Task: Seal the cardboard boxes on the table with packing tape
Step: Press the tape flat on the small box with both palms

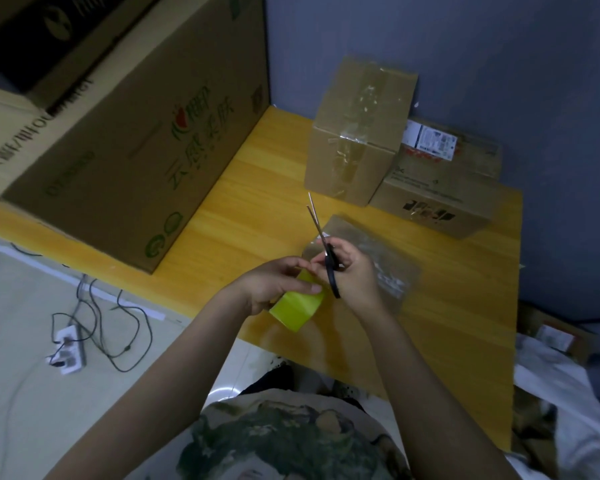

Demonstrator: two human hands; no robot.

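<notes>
My left hand [274, 284] grips a yellow-green roll of packing tape [297, 306] just above the near edge of the yellow wooden table [264, 188]. My right hand [352, 271] holds black-handled scissors [321, 242], blades slightly apart and pointing away, and its fingertips touch the top of the roll. A small flat cardboard box [388, 265] with clear tape on top lies under my right hand. A taller taped box [357, 133] stands at the back, beside a lower printed box [444, 199].
A very large printed carton [129, 140] fills the table's left side, with a dark box [49, 32] on top. A power strip [66, 351] and tangled cables lie on the floor at left. White cloth [568, 393] and more cardboard sit at the right.
</notes>
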